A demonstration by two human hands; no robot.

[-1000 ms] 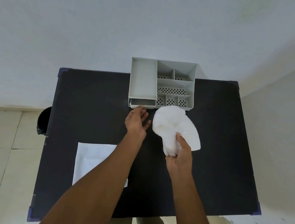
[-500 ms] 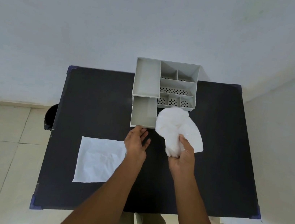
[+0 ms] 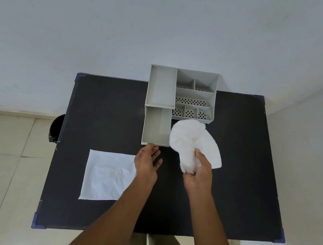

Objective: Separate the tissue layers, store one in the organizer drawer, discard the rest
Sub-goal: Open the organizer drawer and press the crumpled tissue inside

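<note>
A grey plastic organizer [image 3: 194,94] stands at the far edge of the black table [image 3: 103,114]. Its drawer [image 3: 157,127] is pulled out toward me and looks empty. My left hand [image 3: 147,160] is just below the drawer's front edge, fingers spread, fingertips touching or almost touching it. My right hand [image 3: 199,174] grips a bunched white tissue layer [image 3: 192,142], which fans out above the hand, right of the drawer. A second tissue sheet [image 3: 106,175] lies flat on the table at the left, partly under my left forearm.
A dark bin [image 3: 56,127] sits on the tiled floor by the table's left edge. A white wall rises behind the organizer. The table's right half is bare black surface.
The drawer has slid out from the organizer toward me, drawn by my left hand. My right hand kept hold of the bunched tissue and stayed in place.
</note>
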